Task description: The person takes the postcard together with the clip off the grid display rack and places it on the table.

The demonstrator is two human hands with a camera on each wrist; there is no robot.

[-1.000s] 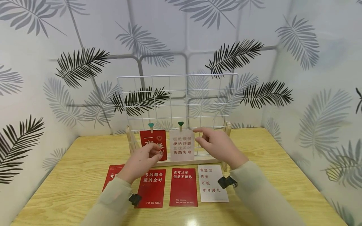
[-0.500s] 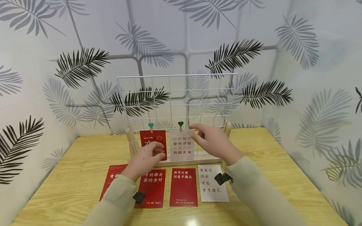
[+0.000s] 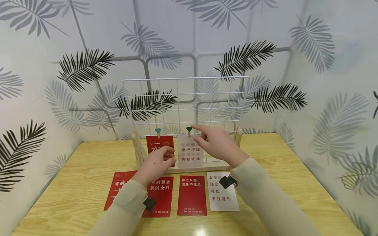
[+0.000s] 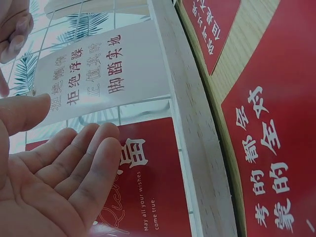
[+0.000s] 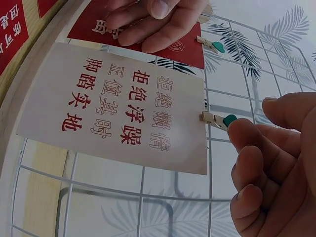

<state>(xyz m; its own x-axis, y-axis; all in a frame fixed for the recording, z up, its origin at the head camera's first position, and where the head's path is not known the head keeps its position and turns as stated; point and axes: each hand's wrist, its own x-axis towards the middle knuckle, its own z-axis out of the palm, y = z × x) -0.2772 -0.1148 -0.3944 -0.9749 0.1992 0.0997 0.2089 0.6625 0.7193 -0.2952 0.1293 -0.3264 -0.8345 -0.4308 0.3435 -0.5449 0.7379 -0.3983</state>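
On a white wire grid (image 3: 178, 109) hang two cards. The white card (image 3: 186, 162) with red and pale lettering is held by a wooden clip with a dark green heart (image 3: 189, 128). Left of it, a red card (image 3: 151, 142) hangs from a clip with a teal heart (image 3: 157, 130). My right hand (image 3: 220, 144) has its index fingertip right at the dark green heart; in the right wrist view the thumb stands apart from the clip. In front of the red card is my left hand (image 3: 156, 165), its fingers loosely bent and holding nothing, covering part of the lettering.
Wooden posts and a wooden base bar (image 3: 192, 169) carry the grid on the wooden table (image 3: 68, 183). Before it lie a red card (image 3: 192, 196), a white card (image 3: 224, 200), another red card (image 3: 160, 200) and a further red card (image 3: 116, 183), partly under the left arm.
My right hand has moved left, from the white card's right edge to the dark green heart clip. My left hand has shifted slightly right across the hanging red card.
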